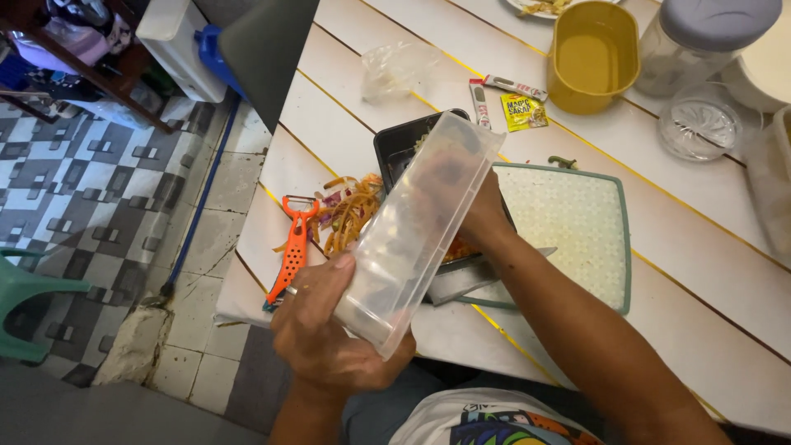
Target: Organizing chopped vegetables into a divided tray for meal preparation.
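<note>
My left hand [325, 330] grips the near end of a long clear plastic container [420, 222], tilted over a black tray [391, 147]. My right hand [478, 216] is behind the container, reaching inside or under it over the tray; its fingers are blurred through the plastic, so I cannot tell what they hold. Orange shreds show in the tray by that hand. A pile of vegetable peelings [350, 210] lies left of the tray, beside an orange peeler [294, 247]. A knife [470, 276] rests at the edge of a white cutting board [577, 227].
At the back of the white table [709, 330] stand a yellow tub [593, 53], a lidded clear jar [700, 33], a glass lid [700, 124], seasoning sachets [515, 99] and a clear bag [395, 66]. Tiled floor and a green chair [25, 301] lie to the left.
</note>
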